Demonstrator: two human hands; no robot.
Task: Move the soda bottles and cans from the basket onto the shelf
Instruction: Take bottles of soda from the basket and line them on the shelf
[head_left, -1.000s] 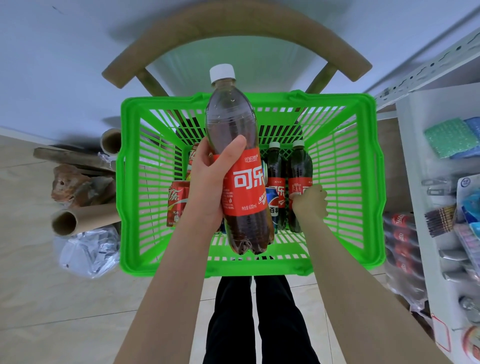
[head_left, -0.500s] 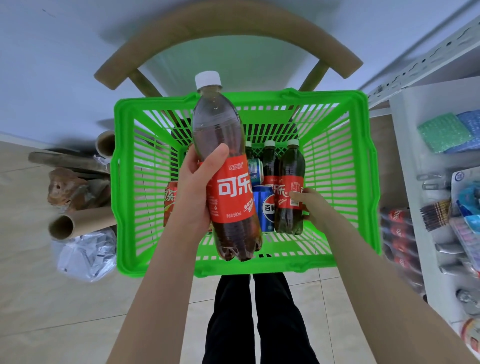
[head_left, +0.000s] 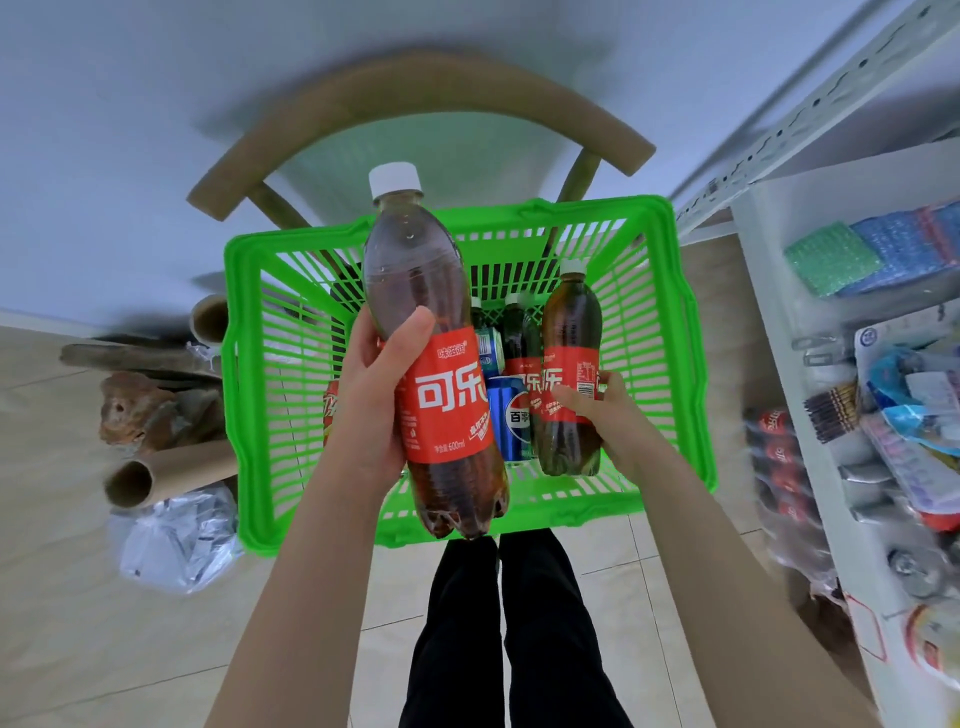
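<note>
My left hand (head_left: 375, 395) grips a large cola bottle (head_left: 431, 332) with a red label and white cap, held upright above the green basket (head_left: 670, 332). My right hand (head_left: 597, 415) grips a smaller cola bottle (head_left: 571, 358) by its red label and holds it raised inside the basket. Below them a blue Pepsi can (head_left: 511, 421), another cola bottle (head_left: 519, 332), a second blue can (head_left: 489, 349) and a red can (head_left: 331, 410) remain in the basket. The white shelf (head_left: 795, 395) stands to the right.
The basket sits on a wooden chair (head_left: 415, 98) against the wall. Cardboard tubes (head_left: 171, 467), wood pieces and a plastic bag (head_left: 176, 540) lie on the floor at left. The shelf holds sponges (head_left: 872, 254), packets and, lower down, cola bottles (head_left: 779, 457). My legs (head_left: 509, 623) stand below the basket.
My right hand has closed on the smaller cola bottle and lifted it up out of the row. My left hand keeps the large bottle; the view has drifted slightly.
</note>
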